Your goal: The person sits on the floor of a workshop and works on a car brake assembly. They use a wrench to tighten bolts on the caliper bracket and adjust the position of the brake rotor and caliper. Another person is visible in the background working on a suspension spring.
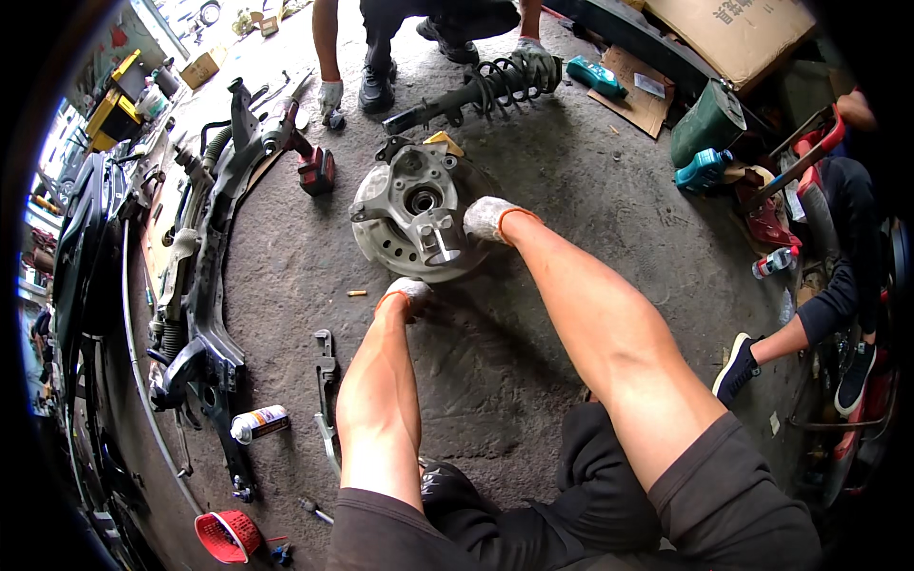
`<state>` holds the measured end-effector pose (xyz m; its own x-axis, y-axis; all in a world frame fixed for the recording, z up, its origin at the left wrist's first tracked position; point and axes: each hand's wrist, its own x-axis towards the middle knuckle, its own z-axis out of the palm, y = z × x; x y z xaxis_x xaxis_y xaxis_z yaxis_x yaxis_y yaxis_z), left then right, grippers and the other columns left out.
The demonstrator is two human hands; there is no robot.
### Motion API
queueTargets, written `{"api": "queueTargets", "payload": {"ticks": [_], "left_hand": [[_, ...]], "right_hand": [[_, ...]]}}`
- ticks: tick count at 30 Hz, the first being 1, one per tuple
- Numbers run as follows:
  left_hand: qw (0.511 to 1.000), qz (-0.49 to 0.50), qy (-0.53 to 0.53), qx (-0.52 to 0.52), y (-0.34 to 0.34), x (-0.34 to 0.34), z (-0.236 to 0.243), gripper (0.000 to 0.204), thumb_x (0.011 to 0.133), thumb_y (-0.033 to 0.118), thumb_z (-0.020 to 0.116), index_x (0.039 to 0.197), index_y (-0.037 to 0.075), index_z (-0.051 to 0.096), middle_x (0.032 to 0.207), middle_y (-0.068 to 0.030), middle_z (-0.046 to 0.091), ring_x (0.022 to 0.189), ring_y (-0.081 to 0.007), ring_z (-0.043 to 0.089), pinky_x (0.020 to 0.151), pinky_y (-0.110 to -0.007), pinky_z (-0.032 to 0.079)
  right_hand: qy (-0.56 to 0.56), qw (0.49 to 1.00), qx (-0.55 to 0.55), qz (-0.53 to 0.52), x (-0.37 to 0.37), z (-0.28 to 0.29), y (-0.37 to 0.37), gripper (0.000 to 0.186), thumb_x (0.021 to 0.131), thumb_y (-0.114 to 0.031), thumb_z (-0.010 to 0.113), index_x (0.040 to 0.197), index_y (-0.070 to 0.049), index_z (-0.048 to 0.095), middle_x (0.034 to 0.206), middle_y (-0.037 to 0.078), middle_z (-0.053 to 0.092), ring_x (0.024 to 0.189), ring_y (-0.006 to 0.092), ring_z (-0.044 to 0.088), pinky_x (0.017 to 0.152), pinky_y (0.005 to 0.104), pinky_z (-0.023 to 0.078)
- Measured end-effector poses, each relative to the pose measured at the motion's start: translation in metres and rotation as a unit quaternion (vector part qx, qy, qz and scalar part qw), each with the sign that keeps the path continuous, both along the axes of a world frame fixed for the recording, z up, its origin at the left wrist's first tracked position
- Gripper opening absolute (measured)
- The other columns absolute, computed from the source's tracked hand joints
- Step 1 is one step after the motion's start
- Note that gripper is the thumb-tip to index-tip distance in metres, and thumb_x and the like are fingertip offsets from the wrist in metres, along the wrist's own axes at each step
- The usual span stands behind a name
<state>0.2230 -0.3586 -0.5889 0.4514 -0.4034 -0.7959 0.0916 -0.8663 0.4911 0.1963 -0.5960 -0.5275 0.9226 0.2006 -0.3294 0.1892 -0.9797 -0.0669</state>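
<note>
A steering knuckle [416,169] with its round hub bore lies on the concrete floor ahead of me, joined to a pale brake dust shield [379,238] with holes along its rim. My right hand [487,219], in a white work glove, is closed at the assembly's right side, its fingers partly hidden. Also gloved, my left hand [407,293] is curled against the shield's lower edge, its fingertips out of sight. Just beyond, a co-worker's gloved hand [535,65] grips a strut with a black coil spring [495,84]. That person's other gloved hand [330,99] hangs near the floor.
To the left lie a subframe [205,257], a cordless impact wrench [314,169], a pipe wrench [326,381], a spray can [260,423] and a red basket [227,535]. Teal bottles [703,171], a green can [707,124] and another person's shoe [735,369] are at right.
</note>
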Motion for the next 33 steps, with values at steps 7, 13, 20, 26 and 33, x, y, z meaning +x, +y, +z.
{"api": "queueTargets", "payload": {"ticks": [7,13,20,26,33], "left_hand": [[0.998,-0.005,-0.031,-0.049,0.001,-0.002,-0.011,0.037,0.082,0.036,0.066,0.106,0.007,0.068,0.089,-0.0079,0.070,0.076,-0.0235,0.064,0.065,-0.039,0.052],[1.000,0.001,-0.012,-0.024,0.001,-0.001,-0.011,0.040,0.083,0.038,0.064,0.110,0.009,0.067,0.094,-0.0091,0.069,0.080,-0.0251,0.064,0.067,-0.041,0.053],[0.995,0.068,0.046,-0.056,0.007,0.002,-0.017,0.035,0.086,0.030,0.063,0.112,0.006,0.065,0.097,-0.0104,0.069,0.079,-0.0275,0.065,0.071,-0.042,0.053],[0.987,0.112,0.074,-0.092,0.003,-0.002,-0.011,0.025,0.085,0.022,0.064,0.103,0.004,0.067,0.088,-0.0102,0.068,0.071,-0.0247,0.063,0.065,-0.042,0.051],[0.911,0.279,0.253,-0.166,0.026,0.034,-0.125,0.023,0.089,0.026,0.062,0.094,0.005,0.067,0.075,-0.0064,0.064,0.062,-0.0198,0.057,0.058,-0.037,0.047]], "right_hand": [[-0.012,0.999,0.034,-0.024,0.004,-0.017,-0.008,0.022,0.086,-0.016,0.052,0.088,-0.007,0.072,0.087,0.015,0.071,0.078,0.0330,0.068,0.067,0.0438,0.052],[-0.007,0.999,0.021,-0.028,0.002,-0.008,-0.002,0.023,0.087,-0.018,0.051,0.087,-0.007,0.072,0.087,0.015,0.071,0.078,0.0334,0.068,0.067,0.0440,0.052],[-0.003,0.999,0.035,-0.035,0.002,-0.005,-0.002,0.024,0.087,-0.017,0.050,0.087,-0.007,0.072,0.086,0.014,0.071,0.076,0.0331,0.068,0.064,0.0435,0.051],[0.004,1.000,0.005,-0.013,0.000,-0.009,-0.007,0.024,0.087,-0.015,0.049,0.087,-0.007,0.072,0.086,0.014,0.070,0.075,0.0326,0.068,0.064,0.0437,0.051],[-0.026,0.997,0.062,-0.039,0.011,-0.020,-0.001,0.024,0.086,-0.015,0.050,0.087,-0.006,0.071,0.086,0.016,0.070,0.076,0.0331,0.068,0.064,0.0436,0.052]]}}
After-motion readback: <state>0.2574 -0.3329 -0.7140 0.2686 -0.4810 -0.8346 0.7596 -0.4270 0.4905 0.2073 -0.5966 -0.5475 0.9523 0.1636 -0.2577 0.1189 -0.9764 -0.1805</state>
